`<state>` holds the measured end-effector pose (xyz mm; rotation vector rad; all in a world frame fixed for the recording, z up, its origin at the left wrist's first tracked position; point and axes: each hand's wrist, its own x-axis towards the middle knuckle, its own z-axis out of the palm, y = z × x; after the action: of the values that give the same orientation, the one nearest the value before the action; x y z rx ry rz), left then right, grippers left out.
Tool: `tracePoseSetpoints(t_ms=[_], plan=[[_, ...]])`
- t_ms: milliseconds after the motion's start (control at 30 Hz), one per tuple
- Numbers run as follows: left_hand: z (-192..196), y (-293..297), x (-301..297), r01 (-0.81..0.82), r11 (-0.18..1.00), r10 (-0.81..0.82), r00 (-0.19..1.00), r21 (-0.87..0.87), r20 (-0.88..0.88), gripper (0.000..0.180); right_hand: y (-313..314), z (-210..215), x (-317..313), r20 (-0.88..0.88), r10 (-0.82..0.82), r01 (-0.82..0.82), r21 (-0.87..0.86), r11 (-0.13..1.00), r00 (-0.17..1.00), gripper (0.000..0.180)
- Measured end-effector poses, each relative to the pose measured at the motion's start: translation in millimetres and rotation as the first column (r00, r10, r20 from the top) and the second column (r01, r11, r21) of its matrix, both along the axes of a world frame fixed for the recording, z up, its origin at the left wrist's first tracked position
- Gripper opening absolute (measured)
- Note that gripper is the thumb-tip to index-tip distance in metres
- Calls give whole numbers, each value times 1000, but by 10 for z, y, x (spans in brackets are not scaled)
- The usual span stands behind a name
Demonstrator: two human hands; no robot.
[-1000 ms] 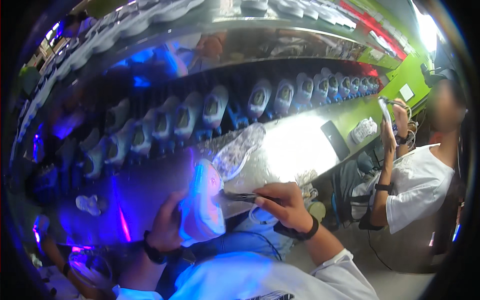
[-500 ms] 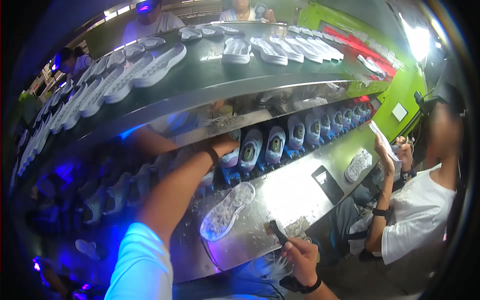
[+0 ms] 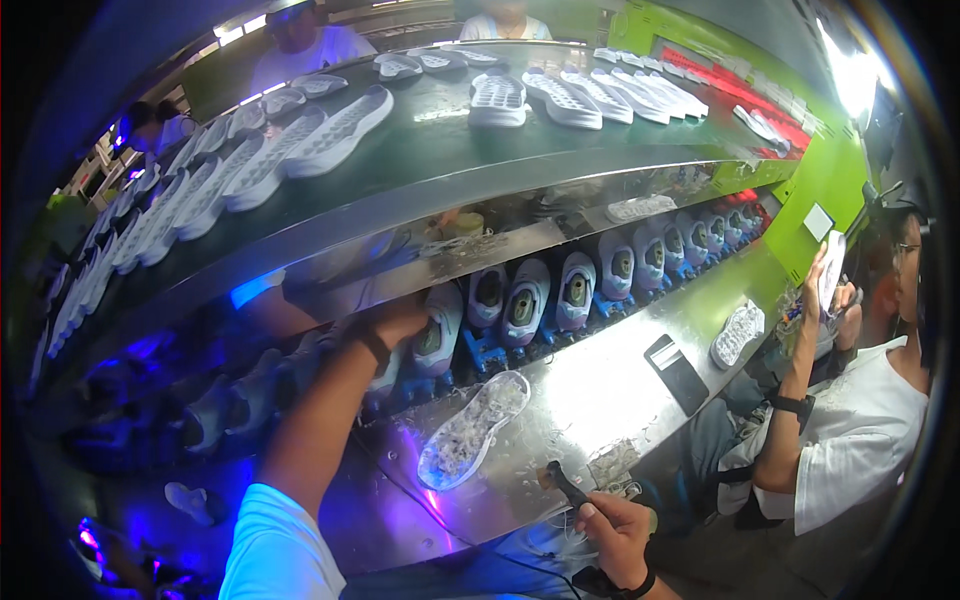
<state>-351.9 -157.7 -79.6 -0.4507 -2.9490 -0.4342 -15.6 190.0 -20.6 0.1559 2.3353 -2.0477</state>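
Note:
My left hand (image 3: 400,319) reaches over the row of shoes on the line, beside a pale shoe (image 3: 438,332) with a light blue rim. Its fingers are blurred and partly hidden, so their grip does not show. My right hand (image 3: 617,530), near the bench's front edge, is closed on the dark handle of a small brush (image 3: 568,485) with brownish bristles. Between my hands a white shoe sole (image 3: 474,430) lies on the metal bench, its upper face covered with clear, stringy scraps. More shoes (image 3: 525,303) stand on blue holders to the right of my left hand.
Behind the shoe row, a raised green conveyor (image 3: 430,145) carries many white soles (image 3: 497,100). On the bench are a dark flat pad (image 3: 677,375), another sole (image 3: 738,335) and a scrap heap (image 3: 612,462). At right, a co-worker (image 3: 850,430) holds a sole; others sit across.
My left hand has moved left along the row, from one shoe to its neighbour. The co-worker at right has raised the sole. My right hand still holds the brush; the view has shifted slightly.

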Motion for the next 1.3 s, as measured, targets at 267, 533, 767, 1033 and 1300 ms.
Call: tracePoseSetpoints(t_ms=[267, 533, 767, 1033, 1300], plan=[[127, -627, 796, -173, 975, 186, 979, -140, 87, 76, -236, 218, 200, -94, 75, -81, -61, 995, 993, 24], [901, -865, 2648, -424, 57, -213, 879, 904, 426, 50, -401, 364, 495, 35, 169, -164, -110, 980, 985, 20], [861, -1065, 4216, -345, 214, 235, 926, 914, 294, 57, -955, 341, 692, 97, 360, -363, 9, 932, 928, 27], [359, -777, 5053, -326, 710, 487, 867, 624, -102, 68, -1584, -139, 668, 164, 514, -529, 63, 846, 842, 28], [152, -636, 5531, -309, 897, 386, 896, 316, -219, 69, -2067, -500, 730, 80, 600, -602, 204, 772, 796, 26]])
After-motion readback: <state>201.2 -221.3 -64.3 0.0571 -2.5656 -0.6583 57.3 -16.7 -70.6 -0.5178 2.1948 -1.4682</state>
